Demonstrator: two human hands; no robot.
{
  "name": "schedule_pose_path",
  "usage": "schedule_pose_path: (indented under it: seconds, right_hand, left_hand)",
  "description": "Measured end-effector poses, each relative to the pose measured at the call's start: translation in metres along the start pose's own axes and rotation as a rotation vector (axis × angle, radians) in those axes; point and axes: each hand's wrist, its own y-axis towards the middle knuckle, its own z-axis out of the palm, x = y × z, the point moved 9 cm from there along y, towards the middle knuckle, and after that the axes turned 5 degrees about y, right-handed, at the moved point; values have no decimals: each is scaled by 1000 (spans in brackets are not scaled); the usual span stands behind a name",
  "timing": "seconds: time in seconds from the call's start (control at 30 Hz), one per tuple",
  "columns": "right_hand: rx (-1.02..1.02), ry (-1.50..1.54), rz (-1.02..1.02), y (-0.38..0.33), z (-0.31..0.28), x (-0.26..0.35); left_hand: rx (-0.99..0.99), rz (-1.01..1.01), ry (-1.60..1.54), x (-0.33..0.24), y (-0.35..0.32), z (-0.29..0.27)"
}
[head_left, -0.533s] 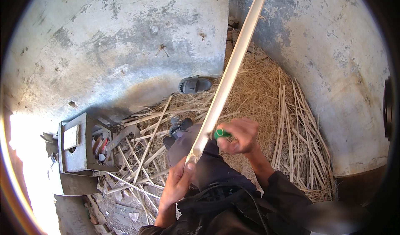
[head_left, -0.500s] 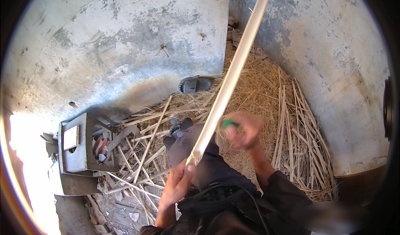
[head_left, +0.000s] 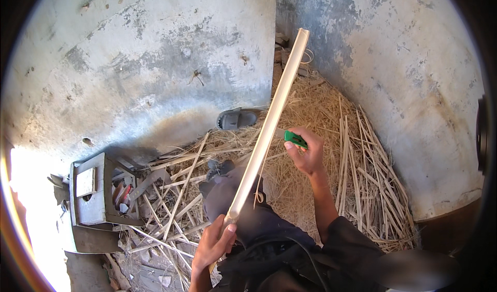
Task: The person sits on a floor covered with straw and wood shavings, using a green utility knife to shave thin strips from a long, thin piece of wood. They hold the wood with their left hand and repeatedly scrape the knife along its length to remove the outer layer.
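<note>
Head view: the left hand point(head_left: 214, 242) is wrapped around the near end of a pale channelled strip point(head_left: 268, 125) slanting away above the leg point(head_left: 221, 194). Farther along, the right hand point(head_left: 309, 153) clasps a green-handled cutter point(head_left: 295, 139) just beside it; beyond lies a grey sandal point(head_left: 236, 119).

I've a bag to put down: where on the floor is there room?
The loose shavings between the pale strip and the stick pile by the right wall, beyond the right hand, look mostly free of long sticks. It's crowded on the left, where crossed sticks lie beside the wooden box.
</note>
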Motion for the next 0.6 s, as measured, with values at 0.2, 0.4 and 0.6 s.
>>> schedule_pose_path:
  seconds: [0.2,0.4,0.6]
  right_hand:
    - [107,22,-31,2,11,15]
    - [67,76,-110,4,-1,21]
    - [-20,-27,-206,2,-26,26]
  left_hand:
    - [-53,4,104,-22,9,-2]
    - [-104,-26,128,-34,20,1]
    - [-135,54,162,-46,28,11]
